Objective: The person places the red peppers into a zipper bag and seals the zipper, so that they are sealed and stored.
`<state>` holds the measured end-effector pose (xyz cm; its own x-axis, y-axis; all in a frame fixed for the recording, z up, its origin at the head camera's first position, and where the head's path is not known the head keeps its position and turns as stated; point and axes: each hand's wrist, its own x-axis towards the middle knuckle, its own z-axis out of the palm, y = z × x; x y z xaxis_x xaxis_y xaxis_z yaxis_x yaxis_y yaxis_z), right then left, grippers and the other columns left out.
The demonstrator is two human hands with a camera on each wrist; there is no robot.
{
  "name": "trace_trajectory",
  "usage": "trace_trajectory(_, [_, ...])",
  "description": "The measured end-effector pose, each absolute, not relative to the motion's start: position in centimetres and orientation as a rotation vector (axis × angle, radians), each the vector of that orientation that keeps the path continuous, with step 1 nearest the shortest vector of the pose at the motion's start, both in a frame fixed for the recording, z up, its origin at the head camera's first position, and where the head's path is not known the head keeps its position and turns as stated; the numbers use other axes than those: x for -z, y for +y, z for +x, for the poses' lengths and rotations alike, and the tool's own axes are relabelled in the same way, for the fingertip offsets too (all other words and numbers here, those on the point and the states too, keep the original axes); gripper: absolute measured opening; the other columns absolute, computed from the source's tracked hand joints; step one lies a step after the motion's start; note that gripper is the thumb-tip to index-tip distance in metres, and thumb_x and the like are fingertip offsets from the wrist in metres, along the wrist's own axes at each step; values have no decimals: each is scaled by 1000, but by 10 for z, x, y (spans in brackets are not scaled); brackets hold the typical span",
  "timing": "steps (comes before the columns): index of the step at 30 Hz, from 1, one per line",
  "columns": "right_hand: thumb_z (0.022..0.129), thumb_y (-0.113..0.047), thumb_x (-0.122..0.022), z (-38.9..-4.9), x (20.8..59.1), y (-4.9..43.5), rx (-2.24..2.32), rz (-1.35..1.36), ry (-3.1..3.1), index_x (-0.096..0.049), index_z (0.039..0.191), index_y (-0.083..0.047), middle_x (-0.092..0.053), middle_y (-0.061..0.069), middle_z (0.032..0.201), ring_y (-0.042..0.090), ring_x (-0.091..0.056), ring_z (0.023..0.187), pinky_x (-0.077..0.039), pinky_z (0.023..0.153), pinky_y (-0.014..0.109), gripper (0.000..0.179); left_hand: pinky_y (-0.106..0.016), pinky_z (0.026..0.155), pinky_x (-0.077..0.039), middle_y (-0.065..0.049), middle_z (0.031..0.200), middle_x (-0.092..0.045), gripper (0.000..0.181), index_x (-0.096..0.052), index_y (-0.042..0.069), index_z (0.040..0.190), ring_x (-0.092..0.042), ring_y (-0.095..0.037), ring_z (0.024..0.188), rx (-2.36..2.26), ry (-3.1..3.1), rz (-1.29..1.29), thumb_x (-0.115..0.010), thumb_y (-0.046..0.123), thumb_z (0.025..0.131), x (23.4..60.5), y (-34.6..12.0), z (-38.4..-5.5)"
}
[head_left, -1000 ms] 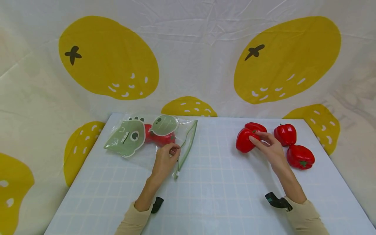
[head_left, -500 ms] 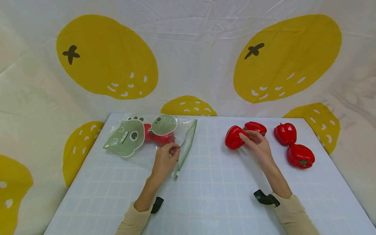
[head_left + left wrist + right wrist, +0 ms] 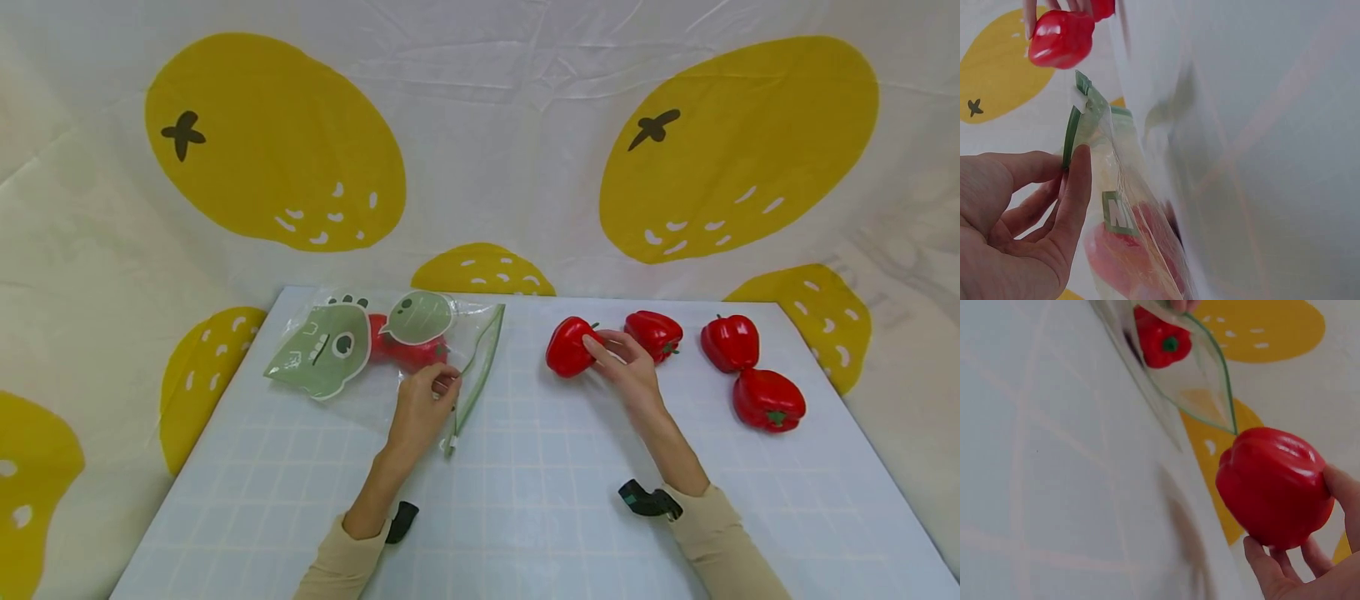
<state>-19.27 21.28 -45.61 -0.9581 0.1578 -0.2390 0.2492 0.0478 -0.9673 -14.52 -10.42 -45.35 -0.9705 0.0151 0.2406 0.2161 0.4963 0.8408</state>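
Observation:
My left hand (image 3: 424, 408) pinches the green-edged mouth of a clear zip bag (image 3: 480, 367) with a green monster print, lying at the left of the table. In the left wrist view the thumb and finger hold the bag's green zip strip (image 3: 1071, 134). Through the plastic show red bell peppers, one of them a pepper (image 3: 1161, 344) seen through the parted mouth in the right wrist view. My right hand (image 3: 628, 367) grips another red bell pepper (image 3: 570, 347) between thumb and fingers. It is held above the table, to the right of the bag's mouth.
On the right side of the table lie a bell pepper (image 3: 654, 335) just beyond the right hand, and two more, an upper pepper (image 3: 729, 342) and a lower pepper (image 3: 768, 401). A patterned cloth (image 3: 502, 167) hangs behind the table's far edge.
My right hand has carried its bell pepper leftward, away from the other peppers and closer to the bag. The left hand and the bag have stayed in place.

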Motion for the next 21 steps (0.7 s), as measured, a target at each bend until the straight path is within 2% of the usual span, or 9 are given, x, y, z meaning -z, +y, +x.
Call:
trace_trajectory(8, [91, -46, -76, -199, 460, 190, 2174, 399, 2117, -50, 144, -13, -50, 8, 147, 21, -51, 130, -50, 105, 36, 67, -23, 67, -58, -10, 93, -73, 10, -73, 0, 102, -67, -22, 81, 1468, -2542, -200, -75, 2, 92, 453, -104, -146])
trace_trajectory(21, [92, -41, -77, -205, 466, 150, 2215, 354, 2063, -54, 139, -13, -54, 8, 143, 23, -53, 129, -53, 101, 35, 59, -22, 68, -57, -9, 91, -72, 9, -73, 0, 101, -67, -21, 80, 1457, -2542, -197, -74, 3, 93, 454, -103, -145])
